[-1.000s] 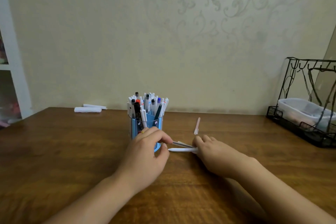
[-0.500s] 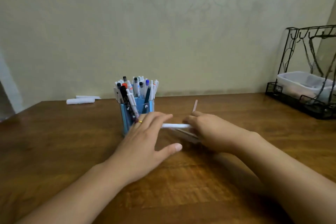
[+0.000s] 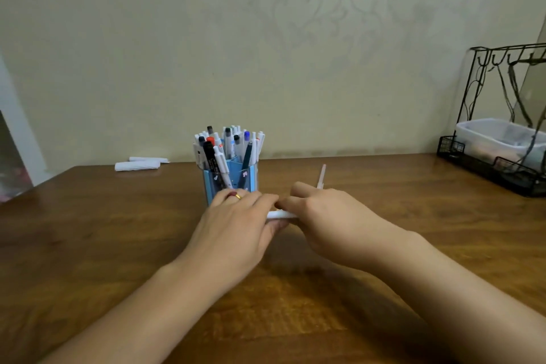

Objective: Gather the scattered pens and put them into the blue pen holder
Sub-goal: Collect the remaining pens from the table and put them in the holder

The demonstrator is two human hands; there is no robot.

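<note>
Head view: the blue pen holder [image 3: 233, 179] stands upright on the wooden desk [image 3: 88, 245], toward the far edge and a little left of the middle. It is crowded with upright pens [image 3: 229, 145], mostly white barrels with black, red and blue caps. At the far right corner of the desk sits a black wire rack [image 3: 490, 162] with a clear plastic tub [image 3: 496, 136] resting in its base; what lies in the tub I cannot make out. Near the far left corner two white paper rolls [image 3: 137, 165] lie side by side against the wall.

My left hand [image 3: 236, 227] lies palm down just in front of the holder, its fingers reaching forward and slightly bent, a ring [image 3: 238, 197] on one of them. My right hand [image 3: 322, 216] faces it from the right, knuckles up, fingers curled. Between them a white pen [image 3: 280, 214] lies level just above the desk; my right fingers pinch one end, and the other end runs in under my left fingers with the thumb beneath it, so both hands hold it. A pale pink pen [image 3: 321, 176] lies on the desk just beyond my right hand, pointing toward the far edge.
</note>
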